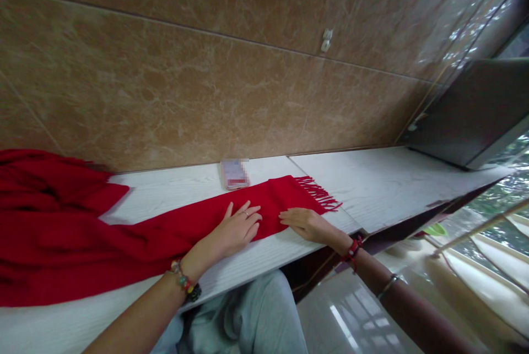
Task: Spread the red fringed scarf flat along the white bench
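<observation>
A red fringed scarf (124, 249) lay lengthwise along a white wood-grain countertop (355, 178). Its long axis ran left to right in your view, slanting a little toward the wall at the right, and its tasselled end pointed right. The strip narrowed rightward; at the left it widened into loose, rumpled cloth, with a bunched part near the wall, perhaps left there because the counter was too shallow to spread it all.

Your left hand (235, 230) rested palm down on the strip, open, fingers loosely spread, gripping nothing; the light pressure probably kept the fabric flat. Your right hand (308, 224) came in at the near edge close to the fringe, fingers straight and together, pointing left across the cloth. Its thumb was hidden, so whether it pinched the edge cannot be told; it seemed placed to steady or smooth that end.

Just beyond the scarf's far edge sat a small rectangular packet (235, 174), apparently set aside from the cloth. Behind rose a brown marble-patterned wall (165, 84). Your pale trouser knee (264, 310) showed below the counter's front edge.
</observation>
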Demonstrator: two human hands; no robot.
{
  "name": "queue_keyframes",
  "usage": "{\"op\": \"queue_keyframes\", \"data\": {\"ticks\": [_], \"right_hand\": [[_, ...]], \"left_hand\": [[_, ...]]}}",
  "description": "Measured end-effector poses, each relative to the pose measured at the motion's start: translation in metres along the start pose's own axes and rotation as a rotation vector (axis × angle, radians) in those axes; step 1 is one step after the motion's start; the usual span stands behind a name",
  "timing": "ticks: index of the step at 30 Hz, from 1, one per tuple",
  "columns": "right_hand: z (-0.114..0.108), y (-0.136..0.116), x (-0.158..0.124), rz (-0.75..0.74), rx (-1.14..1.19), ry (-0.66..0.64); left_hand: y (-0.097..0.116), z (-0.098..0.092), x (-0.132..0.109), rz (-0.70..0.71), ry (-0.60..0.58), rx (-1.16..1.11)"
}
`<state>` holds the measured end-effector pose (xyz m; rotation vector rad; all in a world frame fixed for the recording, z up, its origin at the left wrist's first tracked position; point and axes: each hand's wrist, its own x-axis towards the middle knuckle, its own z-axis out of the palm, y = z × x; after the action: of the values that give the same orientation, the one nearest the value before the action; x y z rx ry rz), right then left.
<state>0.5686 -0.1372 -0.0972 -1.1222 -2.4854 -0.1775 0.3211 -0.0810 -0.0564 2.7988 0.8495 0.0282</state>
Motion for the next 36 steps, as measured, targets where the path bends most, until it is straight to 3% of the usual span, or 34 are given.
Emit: {"op": "queue_keyframes", "data": {"ticks": [3, 9, 12, 16, 20, 24, 29, 32, 36], "right_hand": [[0.001, 0.001, 0.000, 0.022, 0.046, -0.009], [-0.006, -0.003, 0.000, 0.047, 0.143, -0.018], [-0.012, -0.002, 0.004, 0.063, 0.190, 0.007], [-0.014, 0.000, 0.032, 0.177, 0.118, 0.096], [0.000, -0.001, 0.066, 0.183, -0.026, -0.113], [0.013, 0.003, 0.070, 0.133, -0.113, -0.298], [0.009, 0.003, 0.068, 0.209, -0.152, -0.265], [0.013, -0.005, 0.079, 0.172, -0.122, -0.234], [0.027, -0.011, 0.087, 0.139, -0.092, -0.287]], "left_hand": [[-0.002, 0.008, 0.004, 0.050, -0.060, -0.014], [-0.016, 0.005, -0.004, -0.162, -0.221, -0.032], [-0.015, -0.001, -0.007, -0.183, -0.268, -0.044], [-0.011, -0.001, -0.004, -0.177, -0.189, -0.057], [-0.016, 0.007, -0.001, -0.325, -0.063, -0.017], [-0.024, 0.009, -0.001, -0.411, -0.123, -0.036], [-0.024, 0.006, -0.001, -0.442, -0.143, -0.040], [-0.024, 0.006, -0.001, -0.481, -0.132, -0.033], [-0.023, 0.005, -0.003, -0.542, -0.128, -0.036]]}}
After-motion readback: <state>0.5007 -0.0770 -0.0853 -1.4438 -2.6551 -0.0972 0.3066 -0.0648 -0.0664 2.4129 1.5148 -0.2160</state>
